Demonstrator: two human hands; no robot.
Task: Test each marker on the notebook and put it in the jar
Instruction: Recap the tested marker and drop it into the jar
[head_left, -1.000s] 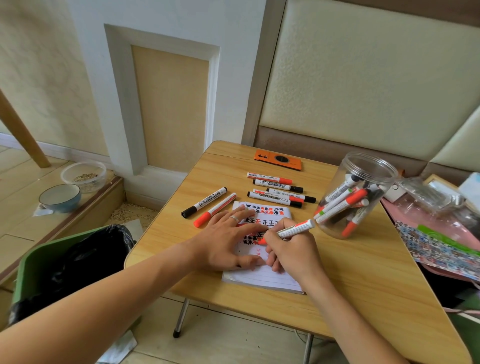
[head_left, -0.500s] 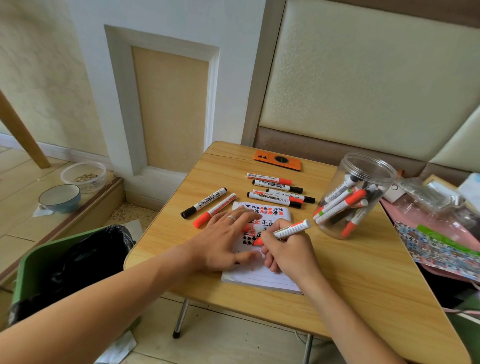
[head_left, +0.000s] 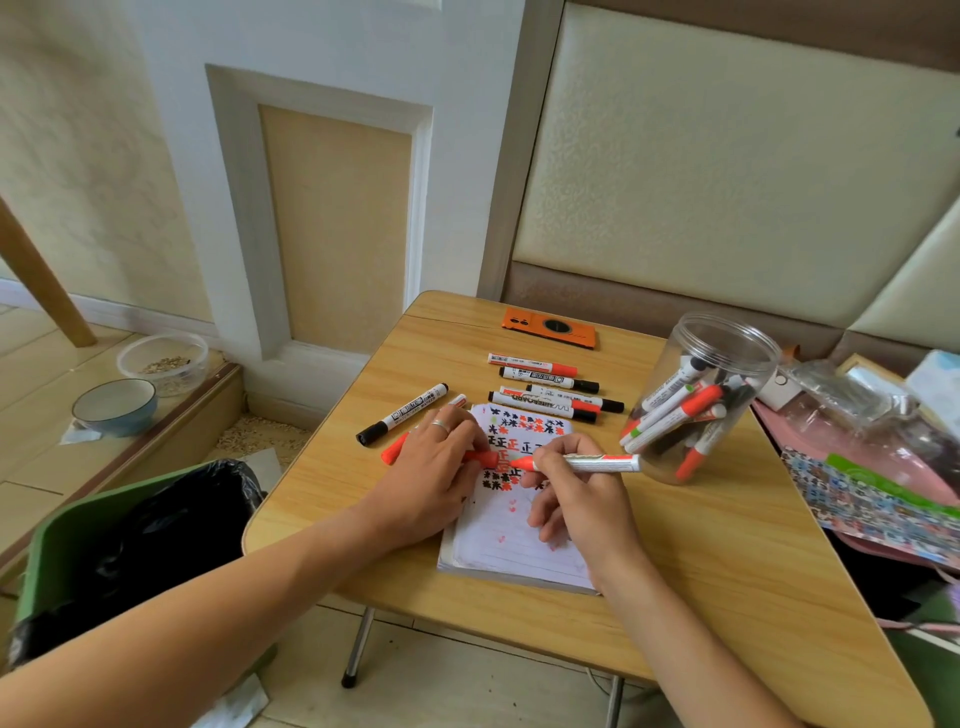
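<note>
Bin (head_left: 62, 551): green, lined with a black bag, on the floor at the near left, clear of the table (head_left: 727, 571).
Loose pair of markers (head_left: 402, 414): a black-capped one and a red one beside it, left of the notebook and not yet tested; the left hand now partly covers the red one.
Left hand (head_left: 434, 480): half a second ago it lay flat across the page, pinning it. Now its fingertips pinch a red cap (head_left: 480, 458), mouth turned toward the marker's tip.
Notebook (head_left: 511, 514): open at the table's near edge, its far half crowded with red and black test marks. The newest red strokes sit just under the tip.
Red marker (head_left: 587, 462): gripped in the right hand, barrel pointing right toward the jar, tip just off the cap's mouth over the page.
Right hand (head_left: 582, 491): fingers curled round the barrel, heel resting on the paper.
Change: writing has given way to capping, so this marker's test looks finished; closing it and dropping it in should follow.
Marker row (head_left: 550, 392): several capped ones lying beyond the notebook, awaiting testing.
Jar (head_left: 696, 400): clear, lidless, at the right, part filled with markers.
</note>
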